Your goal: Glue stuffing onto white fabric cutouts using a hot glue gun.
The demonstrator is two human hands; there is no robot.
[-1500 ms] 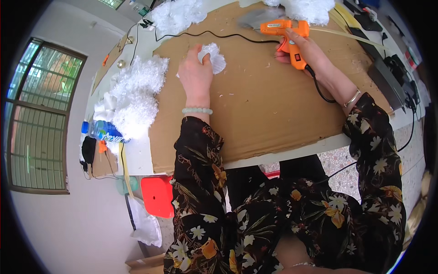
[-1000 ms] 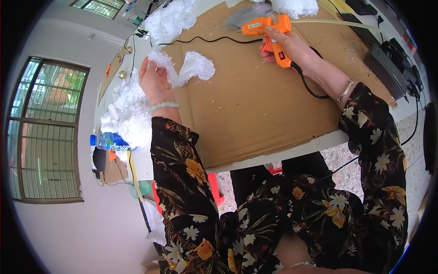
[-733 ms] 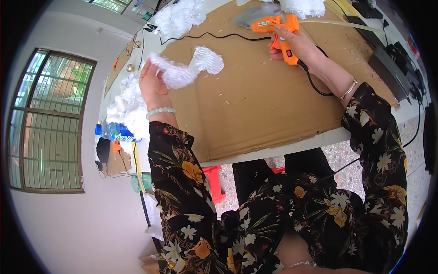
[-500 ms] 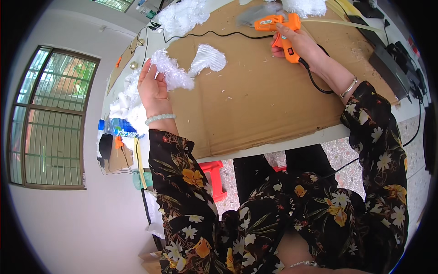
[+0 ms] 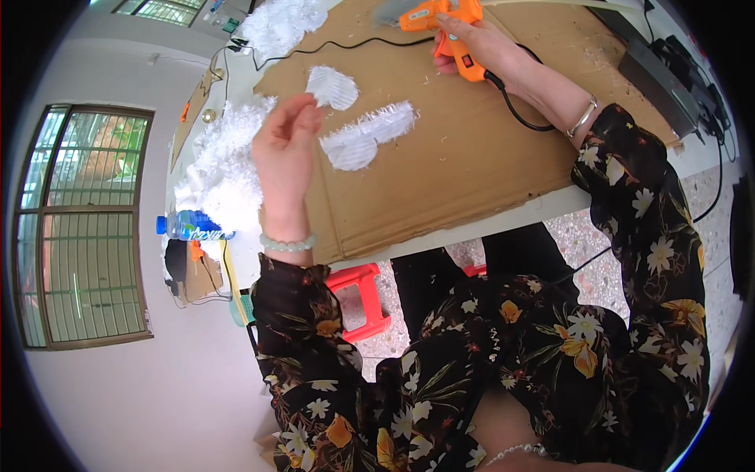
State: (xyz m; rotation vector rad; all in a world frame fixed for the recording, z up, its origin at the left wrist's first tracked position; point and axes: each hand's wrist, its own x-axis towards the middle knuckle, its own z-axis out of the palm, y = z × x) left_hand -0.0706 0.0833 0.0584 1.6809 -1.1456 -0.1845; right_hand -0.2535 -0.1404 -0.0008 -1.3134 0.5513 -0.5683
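Clasping glue gun in closed right grip; left grip curled, contents unclear, fringed white strip just rightward.

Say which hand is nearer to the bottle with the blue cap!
Left. The left hand is beyond the bottle, to its right; the right hand is much farther right, holding the orange glue gun.

White lettering on blue bottle, tiny marking on glue gun

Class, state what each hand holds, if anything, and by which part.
The right hand holds the orange glue gun by its handle. Whether the left hand holds anything cannot be told.
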